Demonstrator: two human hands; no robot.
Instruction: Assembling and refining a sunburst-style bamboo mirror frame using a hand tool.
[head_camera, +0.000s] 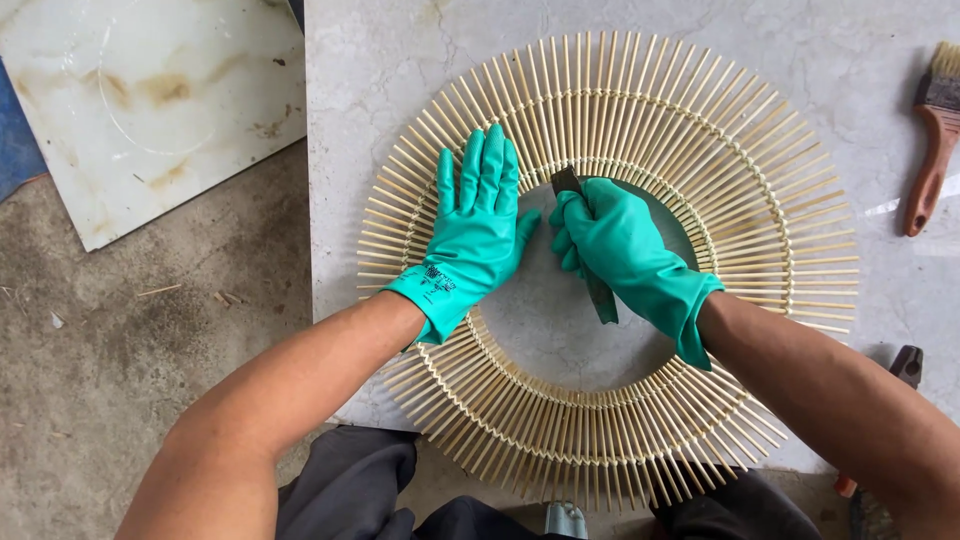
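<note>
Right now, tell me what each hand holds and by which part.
Right hand grips a dark flat tool around its middle. Left hand holds nothing, resting flat on the stick ring.

Both forearms are bare and come in from the lower edge of the view, angling inward toward the ring of bamboo sticks (610, 270). Each hand wears a green rubber glove with the cuff ending at the wrist. The left hand (475, 230) lies palm down on the ring's left inner part, fingers (490, 165) straight, together and pointing away from the body, thumb spread toward the other hand. The right hand (615, 245) sits over the ring's open centre, curled into a fist around a dark flat tool (600, 295), knuckles turned toward the left hand, wrist bent slightly.
</note>
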